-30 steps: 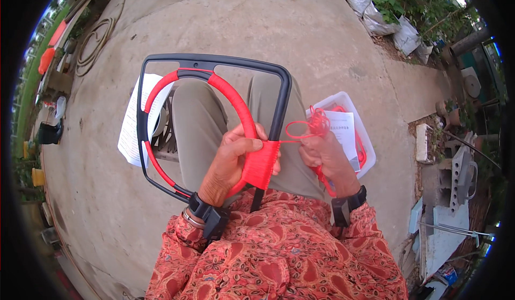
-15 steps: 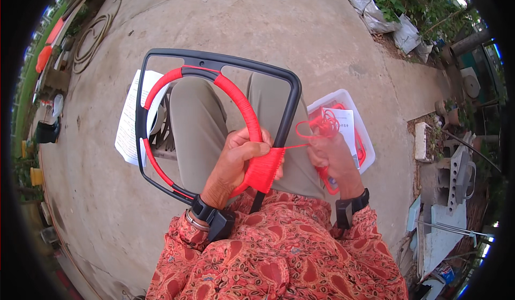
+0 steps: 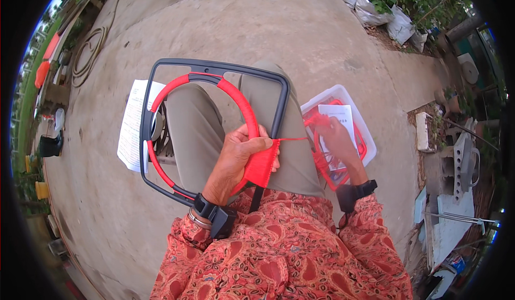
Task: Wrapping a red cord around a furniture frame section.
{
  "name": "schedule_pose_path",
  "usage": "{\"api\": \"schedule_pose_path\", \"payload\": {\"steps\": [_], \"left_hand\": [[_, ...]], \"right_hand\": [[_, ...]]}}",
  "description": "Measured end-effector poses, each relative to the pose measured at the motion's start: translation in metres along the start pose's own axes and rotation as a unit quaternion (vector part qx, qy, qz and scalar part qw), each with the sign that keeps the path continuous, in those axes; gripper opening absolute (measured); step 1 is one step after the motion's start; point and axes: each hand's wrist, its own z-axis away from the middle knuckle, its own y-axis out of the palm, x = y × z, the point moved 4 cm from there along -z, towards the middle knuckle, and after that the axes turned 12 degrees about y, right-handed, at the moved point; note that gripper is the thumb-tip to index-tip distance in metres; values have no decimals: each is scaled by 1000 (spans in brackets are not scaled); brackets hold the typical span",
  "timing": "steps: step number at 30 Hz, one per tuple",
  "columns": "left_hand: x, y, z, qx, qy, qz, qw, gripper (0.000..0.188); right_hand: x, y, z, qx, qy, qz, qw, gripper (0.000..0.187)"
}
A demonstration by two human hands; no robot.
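Observation:
My left hand point(image 3: 236, 152) is closed round a ring point(image 3: 238, 96) set inside a dark rounded-corner frame point(image 3: 282, 104), which rests over my lap. Red cord wraps long stretches of the ring; dark gaps show between them. Beside my left thumb a dense red woven panel point(image 3: 262, 166) spans from ring to frame. From its upper corner a thin red cord point(image 3: 294, 139) runs right to my right hand point(image 3: 340, 139). That hand, slightly blurred, is closed on the cord, with a loose red bundle at its fingers, above a white plastic tub point(image 3: 371, 149).
Inside the tub lie more red cord and a printed paper point(image 3: 348, 116). Left of my knees, printed sheets point(image 3: 131, 136) rest on a dark stand. A coiled hose point(image 3: 88, 58) lies on the concrete at far left. White sacks point(image 3: 399, 25) and grey blocks point(image 3: 461, 160) line the right side.
My right hand has moved slightly right and down with the cord; its loops have dropped lower over the tub. The frame has tilted slightly, while my left hand keeps its hold.

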Motion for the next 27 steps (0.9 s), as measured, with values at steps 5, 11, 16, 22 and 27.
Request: {"api": "schedule_pose_path", "payload": {"steps": [5,11,16,22,27], "left_hand": [[-5,6,5,5,20,-16,1000,13],[0,10,3,13,20,-39,999,13],[2,14,1,19,31,-73,997,10],[5,16,1,3,46,-85,995,10],[1,12,0,-34,56,-84,994,10]], "right_hand": [[20,-50,0,-74,-66,94,991,32],[158,10,55,-119,-439,118,883,17],[176,74,48,-130,-484,499,707,15],[181,86,36,-71,-493,630,595,10],[184,84,33,14,-486,660,572,7]]}}
